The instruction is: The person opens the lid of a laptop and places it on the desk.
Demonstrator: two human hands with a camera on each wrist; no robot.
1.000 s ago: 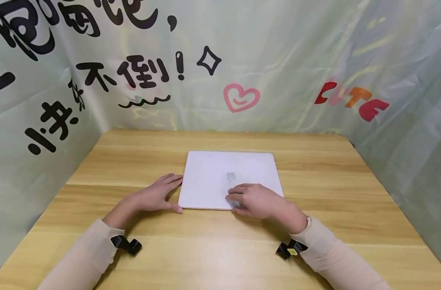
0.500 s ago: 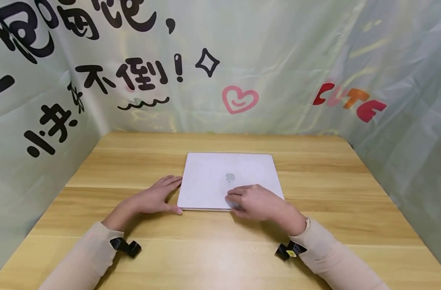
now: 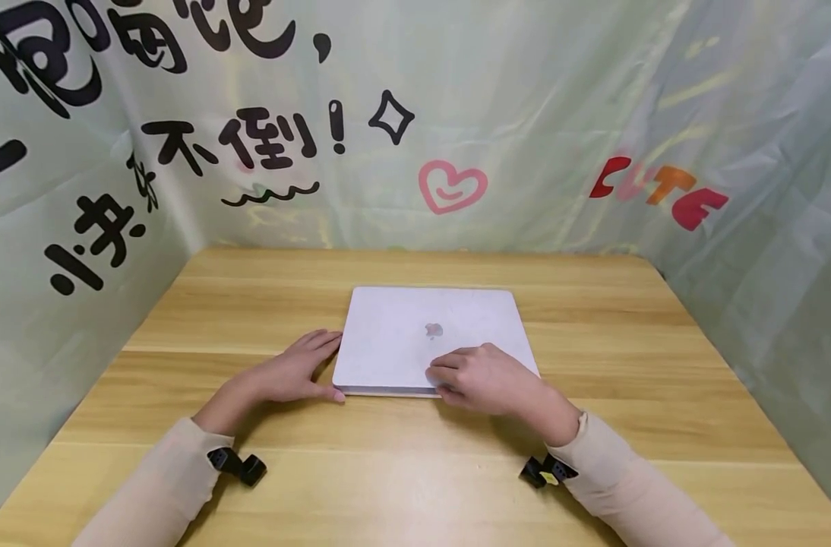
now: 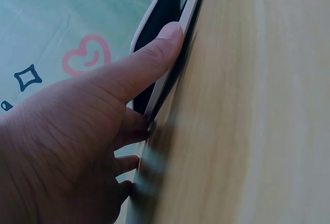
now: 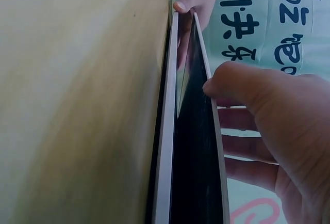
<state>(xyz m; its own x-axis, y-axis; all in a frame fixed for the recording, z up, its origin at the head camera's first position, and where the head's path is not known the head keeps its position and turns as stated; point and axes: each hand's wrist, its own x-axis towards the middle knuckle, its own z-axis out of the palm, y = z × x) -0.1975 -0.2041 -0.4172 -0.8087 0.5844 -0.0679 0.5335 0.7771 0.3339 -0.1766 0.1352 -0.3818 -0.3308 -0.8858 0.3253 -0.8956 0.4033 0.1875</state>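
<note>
A silver laptop (image 3: 388,334) lies on the table, its lid lifted by a narrow gap along the front edge. My right hand (image 3: 487,380) holds that edge near the middle; in the right wrist view its thumb is at the lid's rim and the fingers lie along the outer face. Behind the lid's rim shows the dark screen (image 5: 198,152), facing the pale base (image 5: 166,131). At the left front corner, my left hand (image 3: 292,372) braces the base, thumb against the front edge and the other fingers spread along the left side. The keyboard is hidden.
A wooden table (image 3: 415,479) carries the laptop. Pale green printed curtains (image 3: 538,114) stand around its back and sides. Each sleeve cuff has a small black wrist camera (image 3: 253,469) on it.
My right hand has raised the lid's front edge a little, and a thin dark gap has appeared below it. The left hand has stayed at the corner.
</note>
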